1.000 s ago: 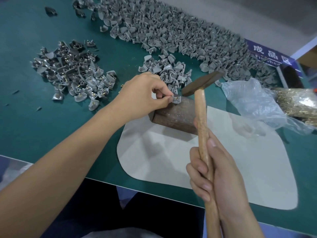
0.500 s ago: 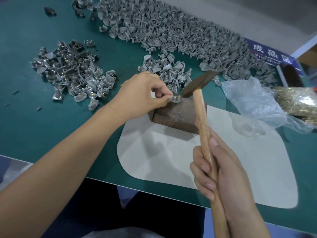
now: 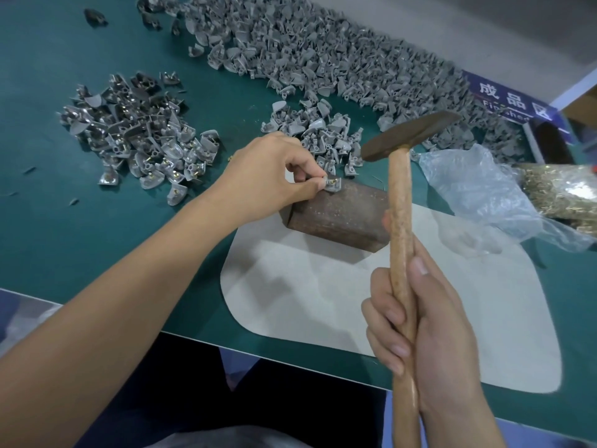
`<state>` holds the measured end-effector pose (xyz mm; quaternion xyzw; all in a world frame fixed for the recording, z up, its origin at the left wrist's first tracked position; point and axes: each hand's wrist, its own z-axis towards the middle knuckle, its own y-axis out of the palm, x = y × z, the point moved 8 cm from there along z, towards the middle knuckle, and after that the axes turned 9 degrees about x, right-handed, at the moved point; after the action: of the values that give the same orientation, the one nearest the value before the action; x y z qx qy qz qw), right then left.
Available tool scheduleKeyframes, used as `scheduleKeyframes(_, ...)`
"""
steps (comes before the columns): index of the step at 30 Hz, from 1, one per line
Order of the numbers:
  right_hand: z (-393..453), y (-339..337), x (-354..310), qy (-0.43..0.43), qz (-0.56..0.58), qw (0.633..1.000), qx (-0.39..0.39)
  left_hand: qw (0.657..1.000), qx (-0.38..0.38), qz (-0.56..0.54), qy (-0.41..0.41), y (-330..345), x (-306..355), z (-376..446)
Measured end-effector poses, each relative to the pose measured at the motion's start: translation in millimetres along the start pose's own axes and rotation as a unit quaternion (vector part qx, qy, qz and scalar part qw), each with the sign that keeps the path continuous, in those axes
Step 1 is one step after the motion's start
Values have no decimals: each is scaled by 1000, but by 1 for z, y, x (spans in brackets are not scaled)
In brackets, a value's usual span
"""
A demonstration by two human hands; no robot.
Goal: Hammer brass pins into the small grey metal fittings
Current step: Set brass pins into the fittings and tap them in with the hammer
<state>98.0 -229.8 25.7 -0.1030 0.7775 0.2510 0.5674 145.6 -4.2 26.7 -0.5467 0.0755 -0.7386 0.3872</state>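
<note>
While left hand (image 3: 274,176) pinches a fitting (image 3: 332,185) on the block (image 3: 342,215), right hand (image 3: 423,321) grips the raised hammer (image 3: 400,221)

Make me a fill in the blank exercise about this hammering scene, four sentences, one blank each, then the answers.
1. The right hand grips the hammer by its wooden ____.
2. The left hand pinches a fitting on top of the brown ____.
3. The hammer's head is ____ the fitting, not touching it.
4. The block rests partly on a pale ____.

Answers: handle; block; above; mat
</note>
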Motion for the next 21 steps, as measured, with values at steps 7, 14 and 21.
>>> scheduleKeyframes(7, 1, 0, 5, 16, -51, 998, 21, 1000, -2, -1, 2, 0, 1, 0)
scheduleKeyframes(14, -6, 3, -15, -33, -10, 999, 10, 1000, 1, -3, 2, 0, -1, 0)
scheduleKeyframes(21, 3, -8, 10, 69, -47, 996, 38, 1000, 7, -2, 6, 0, -1, 0)
